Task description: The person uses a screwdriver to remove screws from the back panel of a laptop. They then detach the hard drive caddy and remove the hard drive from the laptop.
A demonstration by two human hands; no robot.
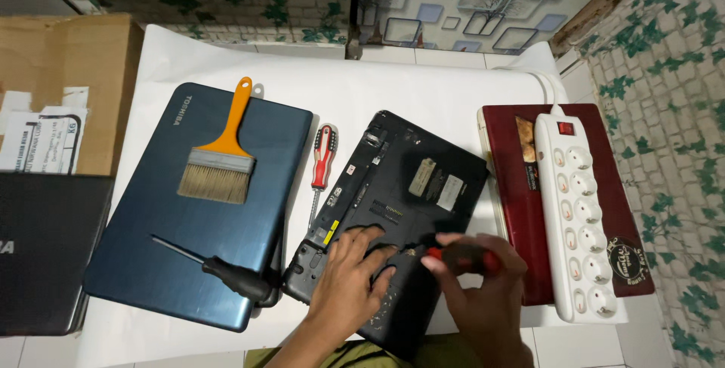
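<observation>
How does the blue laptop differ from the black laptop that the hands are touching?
The blue laptop lies lid up, with a smooth blue surface; the black laptop lies bottom up, showing labels and vents. The blue laptop carries a paintbrush and a black screwdriver; the black laptop has the left hand and right hand on it. Both rest closed on the white table.

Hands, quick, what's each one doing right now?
Left hand: open, fingers pressing flat on the upturned black laptop.
Right hand: closed on a red-and-black screwdriver, tip on the laptop.

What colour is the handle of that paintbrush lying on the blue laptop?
Orange. The paintbrush handle shows best in the head view, atop the blue laptop.
</observation>
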